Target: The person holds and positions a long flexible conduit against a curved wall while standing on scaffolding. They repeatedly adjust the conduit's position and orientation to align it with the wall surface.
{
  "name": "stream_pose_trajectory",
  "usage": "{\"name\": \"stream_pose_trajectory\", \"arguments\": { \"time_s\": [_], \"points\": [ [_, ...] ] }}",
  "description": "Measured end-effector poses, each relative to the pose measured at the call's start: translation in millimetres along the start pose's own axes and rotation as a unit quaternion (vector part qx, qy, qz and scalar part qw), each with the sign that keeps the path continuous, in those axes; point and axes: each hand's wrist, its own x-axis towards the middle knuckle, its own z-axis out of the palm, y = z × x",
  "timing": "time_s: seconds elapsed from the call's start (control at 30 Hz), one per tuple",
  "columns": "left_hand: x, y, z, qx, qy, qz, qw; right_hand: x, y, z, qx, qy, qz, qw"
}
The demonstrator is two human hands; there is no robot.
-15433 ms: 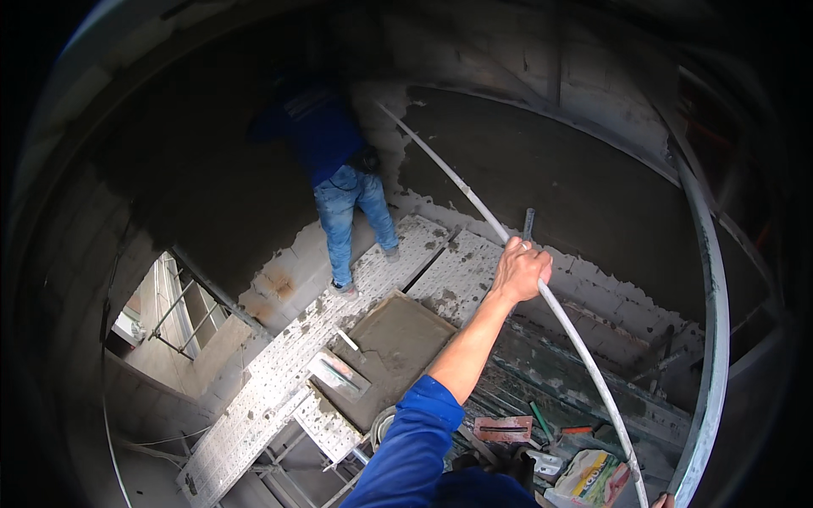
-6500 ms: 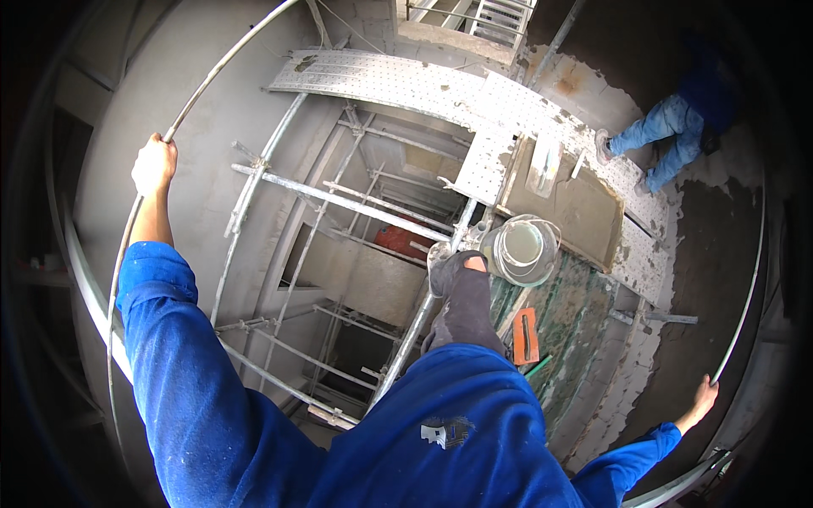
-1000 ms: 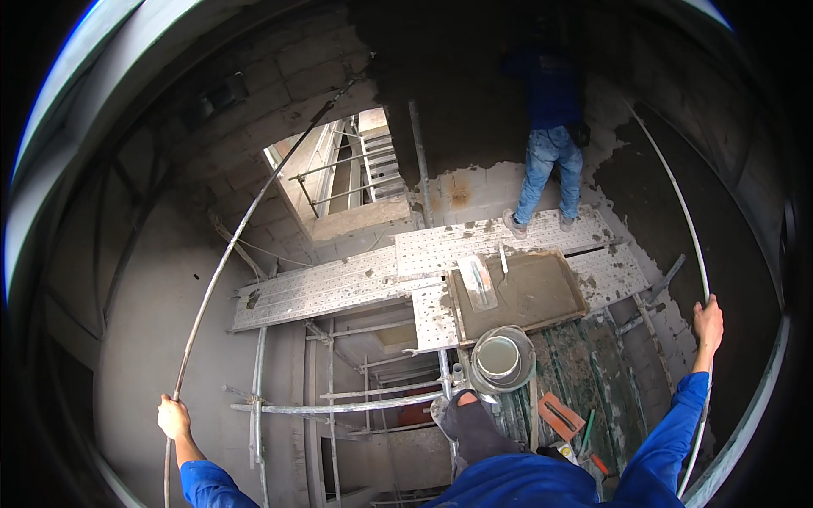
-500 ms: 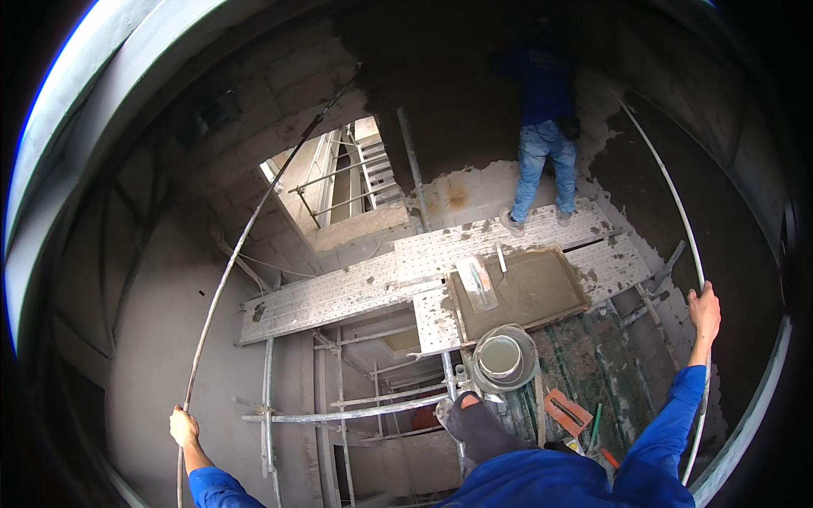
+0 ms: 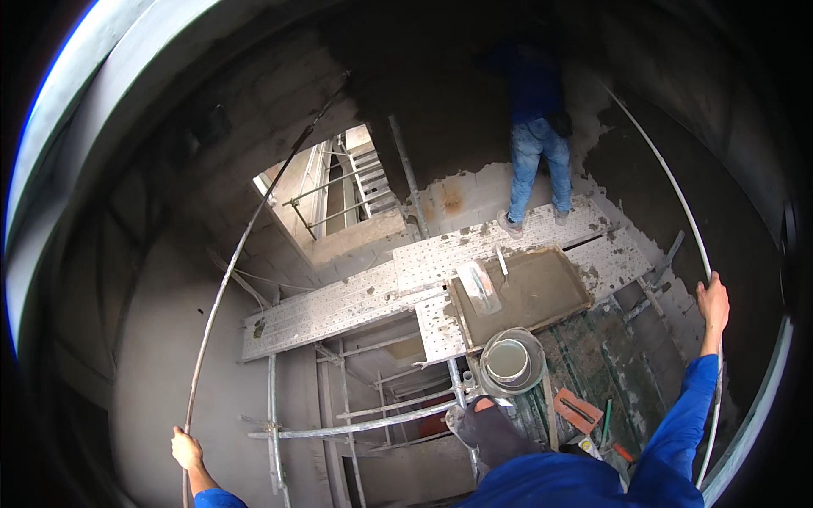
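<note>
My left hand [image 5: 187, 449] is wrapped round a long metal scaffold pole [image 5: 210, 326] at the lower left. At the right, my right hand [image 5: 714, 302] has its fingers closed round another scaffold pole [image 5: 669, 173]. Both arms are spread wide in blue sleeves. Between them, a shallow mortar tray [image 5: 550, 292] holds grey mortar, with a steel trowel [image 5: 478, 288] lying at its left side. A round bucket [image 5: 508, 360] with pale liquid stands just below the tray. Nearer me lies an orange plastering float [image 5: 578, 411] beside a green-handled tool [image 5: 606, 421].
A co-worker [image 5: 539, 161] stands on perforated scaffold planks [image 5: 339, 305], facing the partly plastered wall [image 5: 453, 199]. A window opening [image 5: 339, 182] is cut through the wall. Left of my foot [image 5: 474, 423], a deep gap shows several scaffold tubes [image 5: 364, 427] at lower levels.
The whole view has shifted and turned a little. My hands stay closed on the two poles. The co-worker has moved only slightly at the wall.
</note>
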Motion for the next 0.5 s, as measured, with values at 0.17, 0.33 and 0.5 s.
{"name": "stream_pose_trajectory", "arguments": {
  "time_s": [0.17,0.33,0.5],
  "points": [
    [-4.0,-4.5,-2.6,0.008,-0.025,0.018,0.999,14.2,17.1,18.1,-0.036,0.020,-0.025,0.999],
    [-5.7,-0.4,-6.6,0.016,-0.038,-0.011,0.999,47.5,52.3,45.8,-0.039,0.001,-0.073,0.997],
    [-7.1,6.3,-16.5,0.007,-0.045,-0.021,0.999,90.3,90.2,79.9,-0.039,-0.011,-0.106,0.994]
  ]
}}
